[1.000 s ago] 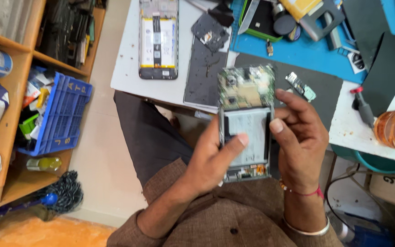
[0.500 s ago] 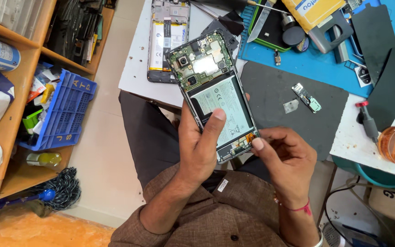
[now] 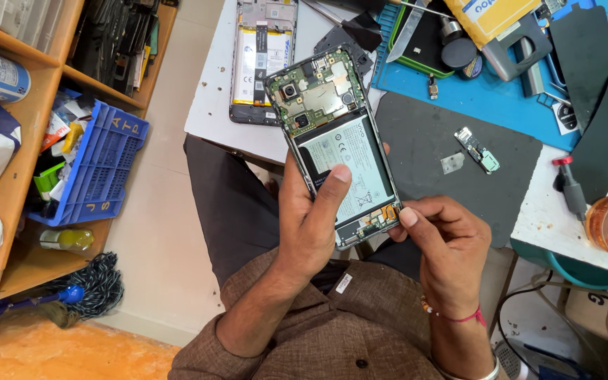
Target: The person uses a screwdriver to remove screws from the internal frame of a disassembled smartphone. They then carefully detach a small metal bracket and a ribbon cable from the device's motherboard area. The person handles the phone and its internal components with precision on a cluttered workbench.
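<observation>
My left hand grips an opened phone with its back cover off, green circuit board at the top and a pale battery in the middle. The left thumb lies across the battery. My right hand touches the phone's lower right corner with its fingertips, by the small board with orange connectors. The phone is held tilted above my lap, near the front edge of the white table.
A second opened phone lies on the table. A dark mat carries a small green circuit part and a metal piece. A red-tipped tool, a blue mat, a blue crate and wooden shelves stand around.
The phone swung from upright to tilted with its top to the left. My right hand dropped from the phone's right side to its lower right corner.
</observation>
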